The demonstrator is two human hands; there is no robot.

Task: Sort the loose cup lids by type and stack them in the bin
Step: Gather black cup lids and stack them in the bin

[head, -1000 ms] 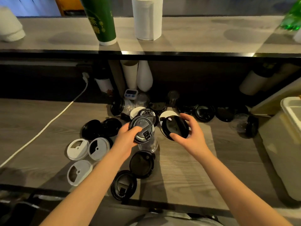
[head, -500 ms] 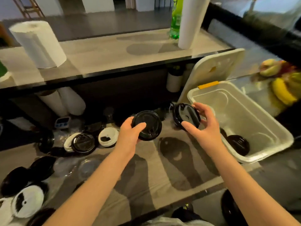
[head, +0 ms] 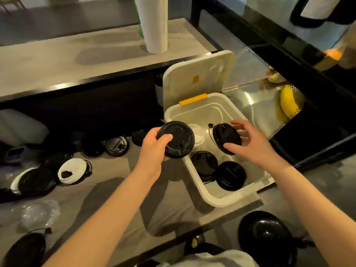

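Observation:
A white bin (head: 194, 176) stands open on the counter, its hinged lid (head: 198, 78) tipped back. My left hand (head: 154, 149) grips a black sip lid (head: 176, 139) at the bin's left rim. Over the bin, my right hand (head: 250, 145) holds a black lid with a tethered plug (head: 226, 137) between thumb and fingers, tilted. Two black lids lie on the bin floor, one in the middle (head: 204, 163) and one toward the near right (head: 230, 175). A white lid (head: 198, 134) shows behind the sip lid.
Loose lids lie on the counter to the left: black ones (head: 116, 146), a white one (head: 72, 171), a clear one (head: 39, 212). A paper towel roll (head: 154, 24) stands on the upper shelf. A banana (head: 288, 103) lies at right. A black round object (head: 266, 237) sits below the counter edge.
My view swung right from the lid pile to the bin. Both hands carried their black lids over it; the right hand now holds its lid inside the bin's opening.

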